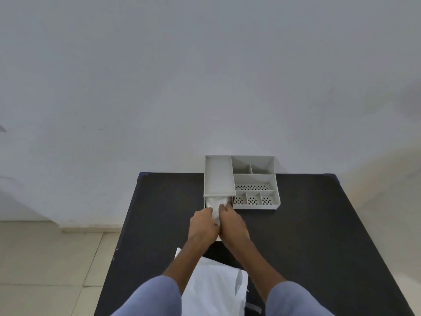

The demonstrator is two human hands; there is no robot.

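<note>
A white plastic organizer (255,179) with several compartments stands at the far edge of a black table (307,236). Its left section has a drawer slot under a flat lid (219,174). A white folded cloth (215,207) sits partly in that slot and sticks out toward me. My left hand (202,225) and my right hand (232,222) are pressed close together and both grip the cloth's near end. The part of the cloth between the hands is mostly hidden.
A stack of white cloth or bags (214,286) lies on the table's near edge between my forearms. A plain pale wall rises behind the table. Tiled floor (45,270) lies to the left. The organizer's right compartments have perforated bottoms.
</note>
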